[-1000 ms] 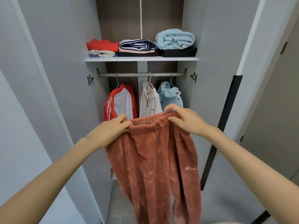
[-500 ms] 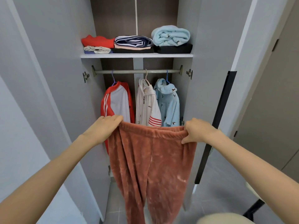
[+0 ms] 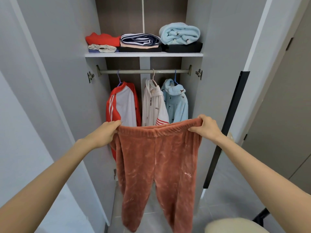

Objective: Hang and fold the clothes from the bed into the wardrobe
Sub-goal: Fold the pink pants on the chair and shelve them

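Note:
A pair of rust-pink fleece trousers (image 3: 158, 165) hangs full length in front of the open wardrobe, waistband stretched flat and both legs dangling. My left hand (image 3: 105, 132) grips the left end of the waistband. My right hand (image 3: 206, 126) grips the right end. Behind them, the wardrobe rail (image 3: 144, 71) carries a red and white jacket (image 3: 123, 105), a white hoodie (image 3: 154, 105) and a light blue hoodie (image 3: 176, 101) on hangers.
The shelf (image 3: 143, 55) above the rail holds folded piles: red top (image 3: 102, 38), striped navy garment (image 3: 140, 39), rolled light blue fleece (image 3: 180, 33) on black clothes. Grey wardrobe doors stand open at left (image 3: 55, 81) and right (image 3: 223, 64). A black door handle strip (image 3: 227, 125) runs down the right door.
My hands moved apart along the waistband, spreading the bunched trousers flat and wide. The trousers now hang lower, below the hung jackets.

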Demonstrator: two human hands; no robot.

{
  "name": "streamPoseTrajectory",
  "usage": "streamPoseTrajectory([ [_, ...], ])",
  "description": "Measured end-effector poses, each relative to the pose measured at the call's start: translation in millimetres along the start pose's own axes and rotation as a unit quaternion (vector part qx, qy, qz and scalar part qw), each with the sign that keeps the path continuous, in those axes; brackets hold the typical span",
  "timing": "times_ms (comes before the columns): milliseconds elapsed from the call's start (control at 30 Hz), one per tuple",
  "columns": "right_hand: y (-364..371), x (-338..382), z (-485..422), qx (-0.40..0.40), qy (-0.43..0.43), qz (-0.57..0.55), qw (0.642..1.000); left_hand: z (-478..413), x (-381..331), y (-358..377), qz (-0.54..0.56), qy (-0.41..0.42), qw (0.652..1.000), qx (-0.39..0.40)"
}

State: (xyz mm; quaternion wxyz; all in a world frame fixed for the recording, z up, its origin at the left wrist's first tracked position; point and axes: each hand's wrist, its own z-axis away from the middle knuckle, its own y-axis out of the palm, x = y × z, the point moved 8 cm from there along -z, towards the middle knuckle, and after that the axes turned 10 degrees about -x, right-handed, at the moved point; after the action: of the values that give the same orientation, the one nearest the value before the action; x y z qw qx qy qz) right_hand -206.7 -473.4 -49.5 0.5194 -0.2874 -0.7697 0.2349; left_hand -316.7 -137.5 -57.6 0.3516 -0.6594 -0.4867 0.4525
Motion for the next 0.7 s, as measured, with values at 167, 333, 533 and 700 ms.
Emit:
streamPoseTrajectory([
  [167,5,-10,-2,0.022,0.092,-0.265,0.959,0,12,-11,0.164,-0.042,0.983,-0.066],
  [333,-9,18,-8,0.038,0.045,-0.391,0.918,0,-28,-43,0.2,0.026,0.968,-0.147],
  [533,1,59,4,0.188,0.205,-0.66,0.698,4,-111,-71,0.417,0.115,0.897,-0.089],
  [700,-9,104,13,0.285,0.144,-0.669,0.671,-1,-132,-72,0.574,0.106,0.811,0.024],
])
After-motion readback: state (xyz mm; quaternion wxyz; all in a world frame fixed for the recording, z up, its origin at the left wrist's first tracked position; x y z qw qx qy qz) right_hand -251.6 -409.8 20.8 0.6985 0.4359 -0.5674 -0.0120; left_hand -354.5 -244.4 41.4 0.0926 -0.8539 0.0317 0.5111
